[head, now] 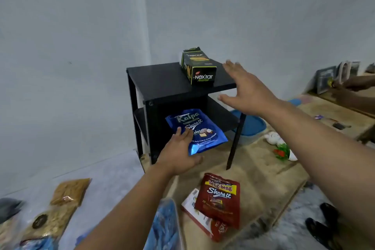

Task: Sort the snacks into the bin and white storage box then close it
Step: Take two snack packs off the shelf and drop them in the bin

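The left hand [178, 154] rested on the blue Kalpa bag [197, 130], fingers spread flat on its near left corner. The bag lay on the low shelf of the small black table [162, 79], with its near end sticking out past the shelf edge. The right hand [243, 89] hung in the air at about 2 o'clock from the bag, fingers wide and holding nothing, just beside the green Nextar box [197, 67] on the table top.

To do this step well, I think the left hand should curl its fingers round the bag's near edge and slide it straight out, low, so it does not bump the table top. The bag looked shiny and may slip, so a firm pinch would help. The right hand could take the box from its side.

At 6 o'clock lay the red beng-beng bag [220, 201], on top of a white and red pack [198, 215].

No white storage box could be seen for sure. A blue lidded tub [250, 128] sat behind the table at 3 o'clock, partly hidden by a leg and the right arm. The packs at 8 o'clock were blurry, and I could not tell what they held.
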